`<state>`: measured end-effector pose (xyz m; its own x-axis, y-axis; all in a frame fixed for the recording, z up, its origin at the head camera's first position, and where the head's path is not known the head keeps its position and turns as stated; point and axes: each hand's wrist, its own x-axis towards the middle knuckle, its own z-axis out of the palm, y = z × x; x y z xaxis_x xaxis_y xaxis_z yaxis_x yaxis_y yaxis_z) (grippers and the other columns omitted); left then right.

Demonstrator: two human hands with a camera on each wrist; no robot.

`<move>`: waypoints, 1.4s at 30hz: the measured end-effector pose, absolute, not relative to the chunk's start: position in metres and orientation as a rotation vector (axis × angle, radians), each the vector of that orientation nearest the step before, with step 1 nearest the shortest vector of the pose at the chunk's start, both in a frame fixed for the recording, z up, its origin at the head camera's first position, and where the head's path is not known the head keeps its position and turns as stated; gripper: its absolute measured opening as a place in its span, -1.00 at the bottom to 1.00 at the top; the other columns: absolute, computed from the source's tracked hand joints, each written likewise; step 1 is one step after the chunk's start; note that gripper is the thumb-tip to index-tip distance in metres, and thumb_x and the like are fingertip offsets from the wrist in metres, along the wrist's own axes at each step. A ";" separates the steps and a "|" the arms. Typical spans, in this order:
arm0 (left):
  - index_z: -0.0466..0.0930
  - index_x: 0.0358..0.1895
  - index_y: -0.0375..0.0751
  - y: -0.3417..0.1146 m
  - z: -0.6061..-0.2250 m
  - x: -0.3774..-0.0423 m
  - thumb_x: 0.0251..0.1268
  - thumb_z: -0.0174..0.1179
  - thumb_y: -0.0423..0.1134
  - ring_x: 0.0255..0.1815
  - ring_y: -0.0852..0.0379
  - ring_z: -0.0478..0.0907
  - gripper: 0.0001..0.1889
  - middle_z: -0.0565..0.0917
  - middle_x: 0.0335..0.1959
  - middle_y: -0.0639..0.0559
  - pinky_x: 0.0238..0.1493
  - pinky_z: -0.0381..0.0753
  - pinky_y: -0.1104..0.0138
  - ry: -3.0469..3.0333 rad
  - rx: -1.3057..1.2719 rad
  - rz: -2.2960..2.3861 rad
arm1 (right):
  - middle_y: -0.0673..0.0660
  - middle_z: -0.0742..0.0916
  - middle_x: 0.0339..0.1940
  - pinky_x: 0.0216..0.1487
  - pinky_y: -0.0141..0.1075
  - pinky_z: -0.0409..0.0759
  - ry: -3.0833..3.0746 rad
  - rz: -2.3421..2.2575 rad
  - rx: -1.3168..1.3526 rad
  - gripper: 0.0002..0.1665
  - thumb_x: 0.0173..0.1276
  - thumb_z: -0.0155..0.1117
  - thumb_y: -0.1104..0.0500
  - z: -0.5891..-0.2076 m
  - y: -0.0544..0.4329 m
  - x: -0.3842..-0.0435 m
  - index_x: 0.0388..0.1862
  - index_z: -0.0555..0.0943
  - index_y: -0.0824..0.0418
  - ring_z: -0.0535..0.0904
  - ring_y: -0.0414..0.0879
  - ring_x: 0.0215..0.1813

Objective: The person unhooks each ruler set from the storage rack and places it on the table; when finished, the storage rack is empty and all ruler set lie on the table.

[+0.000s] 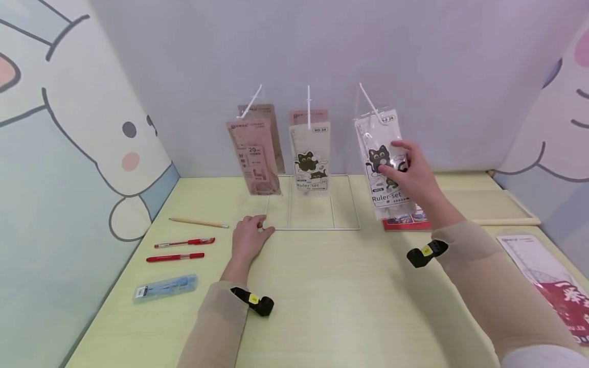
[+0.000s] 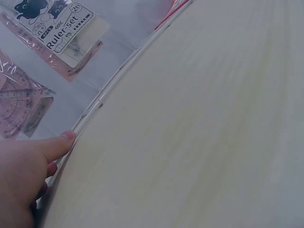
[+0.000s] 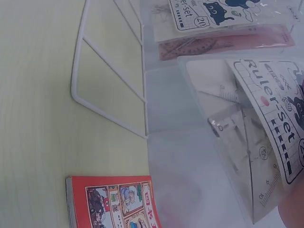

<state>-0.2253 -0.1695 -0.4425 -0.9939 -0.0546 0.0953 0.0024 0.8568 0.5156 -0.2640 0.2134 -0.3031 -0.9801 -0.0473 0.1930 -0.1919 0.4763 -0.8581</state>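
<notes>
My right hand (image 1: 411,171) grips a clear ruler-set packet (image 1: 378,138) with black cats on its white card, thumb across the front. The packet is at the right white hook (image 1: 369,102), tilted; whether the hook passes through its hole I cannot tell. In the right wrist view, clear rulers (image 3: 237,137) show inside this packet. My left hand (image 1: 248,237) pinches the front left corner of the white wire rack (image 1: 313,229), its thumb (image 2: 64,140) along the wire in the left wrist view. Another cat ruler-set packet (image 1: 309,153) hangs from the middle hook, a pink packet behind it.
Pink ruler packets (image 1: 252,158) hang at the left hook. On the left lie a pencil (image 1: 198,223), two red pens (image 1: 175,257) and a blue case (image 1: 165,288). A red book (image 3: 118,202), a wooden tray (image 1: 488,222) and a red-and-white packet (image 1: 547,281) are at the right.
</notes>
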 end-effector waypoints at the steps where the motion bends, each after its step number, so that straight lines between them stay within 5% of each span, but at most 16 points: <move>1: 0.51 0.19 -0.11 -0.169 -0.443 -0.225 0.22 0.19 0.09 -0.09 -0.07 0.37 -0.47 0.50 -0.21 0.01 -0.04 0.31 0.08 -2.923 0.037 -0.810 | 0.23 0.46 0.03 -0.39 -0.12 0.62 -2.570 1.525 0.214 -0.14 0.21 0.33 -0.01 -0.303 0.214 -0.262 0.39 0.09 -0.07 0.63 -0.03 -0.27; 13: 0.50 0.19 -0.09 -0.169 -0.443 -0.227 0.23 0.18 0.09 -0.08 -0.07 0.37 -0.48 0.51 -0.17 0.00 -0.04 0.32 0.07 -2.928 0.047 -0.794 | 0.31 0.52 -0.19 -0.50 -0.15 0.61 -2.569 1.473 0.283 -0.17 0.21 0.35 0.08 -0.297 0.218 -0.238 0.36 0.12 0.00 0.64 -0.12 -0.45; 21: 0.50 0.19 -0.09 -0.168 -0.443 -0.226 0.22 0.19 0.08 -0.09 -0.06 0.37 -0.48 0.51 -0.17 0.00 -0.06 0.32 0.09 -2.931 0.058 -0.808 | 0.33 0.54 -0.01 -0.50 -0.17 0.61 -2.575 1.476 0.331 -0.18 0.23 0.34 0.15 -0.294 0.223 -0.225 0.35 0.10 0.02 0.64 -0.19 -0.43; 30: 0.51 0.19 -0.08 -0.168 -0.444 -0.227 0.22 0.20 0.09 -0.08 -0.07 0.37 -0.48 0.51 -0.16 -0.01 -0.03 0.31 0.07 -2.924 0.053 -0.798 | 0.38 0.55 -0.10 -0.55 -0.19 0.60 -2.518 1.439 0.471 -0.17 0.21 0.34 0.30 -0.297 0.230 -0.215 0.33 0.09 0.07 0.64 -0.20 -0.46; 42: 0.50 0.19 -0.11 -0.169 -0.443 -0.229 0.23 0.18 0.09 -0.09 -0.08 0.37 -0.47 0.51 -0.16 -0.03 -0.06 0.32 0.06 -2.932 0.049 -0.795 | 0.17 0.58 -0.21 -0.58 -0.21 0.59 -2.507 1.373 0.561 -0.09 0.16 0.34 0.40 -0.294 0.242 -0.200 0.36 0.05 0.11 0.64 -0.23 -0.47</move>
